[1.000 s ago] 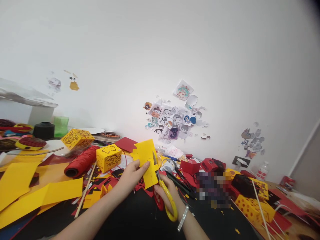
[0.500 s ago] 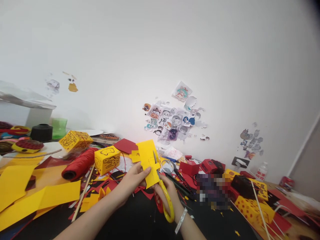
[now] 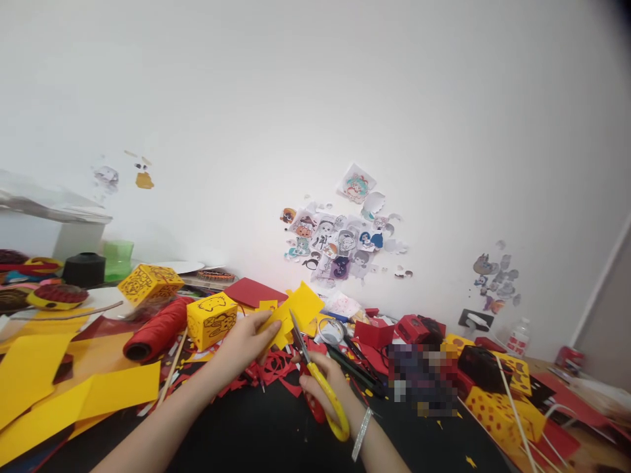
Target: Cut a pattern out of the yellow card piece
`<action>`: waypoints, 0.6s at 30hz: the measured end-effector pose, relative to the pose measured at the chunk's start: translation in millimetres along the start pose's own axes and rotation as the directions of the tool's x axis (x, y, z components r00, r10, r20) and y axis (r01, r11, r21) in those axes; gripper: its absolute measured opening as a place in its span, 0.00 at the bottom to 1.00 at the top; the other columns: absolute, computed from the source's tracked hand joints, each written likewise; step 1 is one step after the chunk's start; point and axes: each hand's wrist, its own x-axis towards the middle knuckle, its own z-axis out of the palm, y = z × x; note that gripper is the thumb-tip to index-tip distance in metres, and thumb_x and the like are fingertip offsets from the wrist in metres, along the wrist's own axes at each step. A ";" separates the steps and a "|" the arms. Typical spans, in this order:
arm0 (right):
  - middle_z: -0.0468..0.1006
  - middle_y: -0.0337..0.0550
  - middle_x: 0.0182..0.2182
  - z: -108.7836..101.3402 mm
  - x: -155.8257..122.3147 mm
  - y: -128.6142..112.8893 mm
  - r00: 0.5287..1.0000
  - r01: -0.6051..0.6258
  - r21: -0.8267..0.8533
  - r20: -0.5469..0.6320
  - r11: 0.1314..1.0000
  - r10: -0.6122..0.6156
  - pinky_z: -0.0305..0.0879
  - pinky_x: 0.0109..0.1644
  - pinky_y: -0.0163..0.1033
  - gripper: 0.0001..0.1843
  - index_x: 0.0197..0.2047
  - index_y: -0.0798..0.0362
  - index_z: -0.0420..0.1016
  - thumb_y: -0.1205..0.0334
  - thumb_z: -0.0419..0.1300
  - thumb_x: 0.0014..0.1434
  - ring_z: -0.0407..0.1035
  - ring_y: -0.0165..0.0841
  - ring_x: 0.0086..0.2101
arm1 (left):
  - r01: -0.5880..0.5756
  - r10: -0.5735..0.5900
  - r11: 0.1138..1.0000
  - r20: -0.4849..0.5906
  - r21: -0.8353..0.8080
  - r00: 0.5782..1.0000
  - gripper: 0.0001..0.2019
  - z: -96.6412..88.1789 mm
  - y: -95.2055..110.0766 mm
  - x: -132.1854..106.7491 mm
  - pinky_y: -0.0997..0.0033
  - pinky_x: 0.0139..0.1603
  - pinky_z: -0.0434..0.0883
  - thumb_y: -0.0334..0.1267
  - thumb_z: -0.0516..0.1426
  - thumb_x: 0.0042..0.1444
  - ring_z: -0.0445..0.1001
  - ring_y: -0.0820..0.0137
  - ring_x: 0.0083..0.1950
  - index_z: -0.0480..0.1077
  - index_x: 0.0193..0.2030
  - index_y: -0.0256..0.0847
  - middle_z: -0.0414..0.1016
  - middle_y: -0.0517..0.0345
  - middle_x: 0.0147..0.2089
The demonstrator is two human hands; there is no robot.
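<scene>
My left hand (image 3: 252,338) pinches a piece of yellow paper (image 3: 302,305) between thumb and fingers, tilted up over the table. In my right hand (image 3: 323,374) is a pair of scissors (image 3: 329,401) with a yellow and a red handle; my fingers are in the loops. The blades point up and lie close against the right side of the paper; whether they touch it I cannot tell. Below the paper lie tangled red paper scraps (image 3: 276,368).
Left of my hands stand two yellow patterned boxes (image 3: 211,320), a spool of red thread (image 3: 155,328) and yellow paper sheets (image 3: 98,397). A clear tape roll (image 3: 331,331) lies behind the scissors. A dotted yellow box (image 3: 503,414) and thin sticks (image 3: 515,410) are at the right.
The yellow paper has turned and tilted rightward in my left hand. The scissors have come out from over the paper to its right edge, slightly lower.
</scene>
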 end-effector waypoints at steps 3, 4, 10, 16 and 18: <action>0.61 0.31 0.17 -1.1 0.9 1.4 0.999 0.029 -0.017 0.018 0.999 -0.028 0.53 0.19 0.29 0.14 0.39 0.56 0.69 0.62 0.59 0.47 0.56 0.24 0.16 | 0.002 -0.002 1.000 0.014 0.019 1.000 0.13 -1.1 1.0 -1.1 0.77 0.15 0.56 0.47 0.51 0.49 0.60 0.75 0.12 0.57 0.21 0.43 0.57 0.72 0.10; 0.62 0.31 0.18 -1.3 0.9 1.1 0.999 0.041 -0.024 0.020 0.999 -0.040 0.53 0.20 0.29 0.14 0.38 0.55 0.69 0.62 0.59 0.47 0.56 0.24 0.16 | 0.002 -0.002 1.000 0.010 0.024 1.000 0.13 -1.3 1.2 -1.4 0.77 0.15 0.56 0.47 0.51 0.49 0.60 0.75 0.12 0.57 0.20 0.43 0.58 0.72 0.10; 0.62 0.33 0.21 -0.9 -0.4 -1.8 0.995 0.094 -0.031 0.028 0.995 -0.093 0.54 0.22 0.30 0.15 0.39 0.55 0.69 0.58 0.61 0.47 0.57 0.24 0.19 | -0.002 -0.001 0.998 0.052 0.061 0.999 0.14 -2.6 -0.7 -1.3 0.77 0.15 0.56 0.47 0.50 0.50 0.62 0.74 0.12 0.56 0.20 0.43 0.58 0.71 0.10; 0.63 0.34 0.23 3.4 -1.0 -2.4 0.995 0.101 -0.038 -0.013 0.994 -0.102 0.55 0.24 0.31 0.20 0.42 0.54 0.69 0.53 0.62 0.47 0.57 0.25 0.21 | -0.003 -0.001 0.997 0.048 0.082 0.999 0.15 0.2 -3.7 0.9 0.76 0.16 0.56 0.49 0.48 0.50 0.60 0.75 0.13 0.55 0.21 0.43 0.55 0.72 0.11; 0.64 0.35 0.25 5.4 -1.4 -3.4 0.993 0.113 -0.037 -0.035 0.993 -0.114 0.58 0.27 0.32 0.22 0.43 0.53 0.69 0.51 0.62 0.47 0.59 0.27 0.23 | -0.026 0.023 0.993 0.029 0.113 0.999 0.15 1.2 -4.8 2.3 0.76 0.17 0.55 0.49 0.48 0.50 0.59 0.75 0.14 0.55 0.21 0.42 0.55 0.72 0.13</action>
